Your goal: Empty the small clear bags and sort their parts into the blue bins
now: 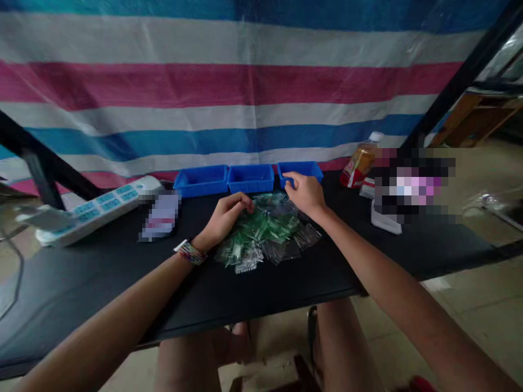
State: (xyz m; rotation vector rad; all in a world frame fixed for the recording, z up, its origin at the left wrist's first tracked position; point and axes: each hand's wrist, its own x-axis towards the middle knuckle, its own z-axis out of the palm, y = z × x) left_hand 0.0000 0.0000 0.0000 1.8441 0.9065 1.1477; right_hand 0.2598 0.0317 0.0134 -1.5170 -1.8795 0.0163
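Observation:
A loose heap of small clear plastic bags [281,250], several with green parts or markings, lies in the middle of the black table. My left hand [226,218] rests at the heap's left edge with its fingers curled in; whatever they hold is hidden. Over the front of the right-hand blue bin [312,170] is my right hand [305,193], thumb and forefinger bent toward each other and pointing left. Anything between those fingers is too small to make out. Beside this bin stand a middle blue bin [250,188] and a left blue bin [201,192].
A white power strip [102,209] lies at the left, with a partly blurred pale packet [163,215] near it. At the right are a drink bottle [360,160] and a white object [386,222]. A striped tarp [204,87] hangs behind the table [102,294].

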